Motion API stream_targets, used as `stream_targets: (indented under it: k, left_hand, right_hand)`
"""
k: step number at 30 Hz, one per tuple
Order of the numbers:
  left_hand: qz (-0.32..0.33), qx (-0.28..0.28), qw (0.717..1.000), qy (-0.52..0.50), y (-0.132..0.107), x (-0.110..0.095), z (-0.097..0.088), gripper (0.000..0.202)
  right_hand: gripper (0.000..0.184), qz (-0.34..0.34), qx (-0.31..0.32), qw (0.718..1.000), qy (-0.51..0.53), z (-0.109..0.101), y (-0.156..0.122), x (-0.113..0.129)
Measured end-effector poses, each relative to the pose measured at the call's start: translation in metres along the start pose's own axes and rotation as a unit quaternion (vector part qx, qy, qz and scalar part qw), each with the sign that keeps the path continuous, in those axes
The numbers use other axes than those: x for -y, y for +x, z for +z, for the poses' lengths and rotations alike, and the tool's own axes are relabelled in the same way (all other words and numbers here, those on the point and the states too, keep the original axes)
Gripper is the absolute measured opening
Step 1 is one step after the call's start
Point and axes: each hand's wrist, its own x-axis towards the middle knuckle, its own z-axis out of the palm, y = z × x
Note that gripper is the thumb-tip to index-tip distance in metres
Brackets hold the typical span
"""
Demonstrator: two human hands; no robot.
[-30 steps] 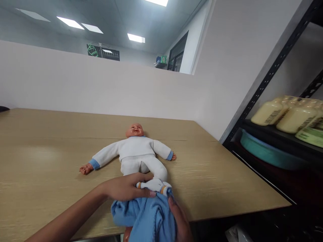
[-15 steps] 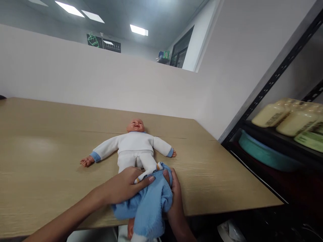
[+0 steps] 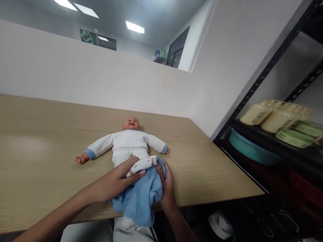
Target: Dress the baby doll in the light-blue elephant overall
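Note:
A baby doll (image 3: pixel 130 139) in a white top with blue cuffs lies on its back, head away from me. Fuzzy blue pants (image 3: pixel 142 193) with a white and orange trimmed waistband are bunched around its legs and hang past the table's near edge. My left hand (image 3: pixel 123 178) is closed on the waistband's left side, thumb on top. On the right side, my right hand (image 3: pixel 165 183) grips the same waistband, fingers behind the cloth. The doll's lower legs are hidden inside the pants.
The wooden table (image 3: pixel 50 188) runs up to a white partition wall (image 3: pixel 101 80). To the right, a black shelf rack holds yellowish bottles (image 3: pixel 277 116), green packs (image 3: pixel 297 134) and a teal basin (image 3: pixel 252 148). Below the table's right side is a white round container (image 3: pixel 219 225).
The waistband has come up over the doll's legs toward its hips, with both hands on it. A doll foot that showed below the pants is now covered. The view has shifted slightly right.

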Motion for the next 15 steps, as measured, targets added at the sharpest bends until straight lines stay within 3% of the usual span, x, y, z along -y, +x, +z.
stream_targets:
  k: [5, 8, 10, 12, 15]
  left_hand:
    - [-0.114, -0.075, 0.99, -0.019, 0.002, 0.005, 0.002, 0.088]
    - [-0.102, -0.096, 0.99, -0.015, 0.004, 0.007, 0.003, 0.085]
    - [-0.084, -0.12, 0.989, -0.025, 0.006, 0.005, 0.003, 0.078]
    - [-0.063, -0.151, 0.985, -0.052, 0.008, 0.003, 0.004, 0.075]
    - [-0.043, -0.187, 0.974, -0.121, 0.01, 0.0, 0.004, 0.077]
  right_hand:
    - [0.055, 0.056, 0.024, 0.997, 0.057, 0.005, 0.015, 0.008]
    - [0.056, 0.125, 0.015, 0.986, 0.11, 0.011, 0.027, 0.011]
    - [0.059, 0.136, 0.022, 0.98, 0.145, 0.013, 0.031, 0.012]
    - [0.062, 0.12, 0.06, 0.976, 0.174, 0.012, 0.031, 0.014]
    - [0.07, 0.064, 0.164, 0.969, 0.172, 0.004, 0.026, 0.016]
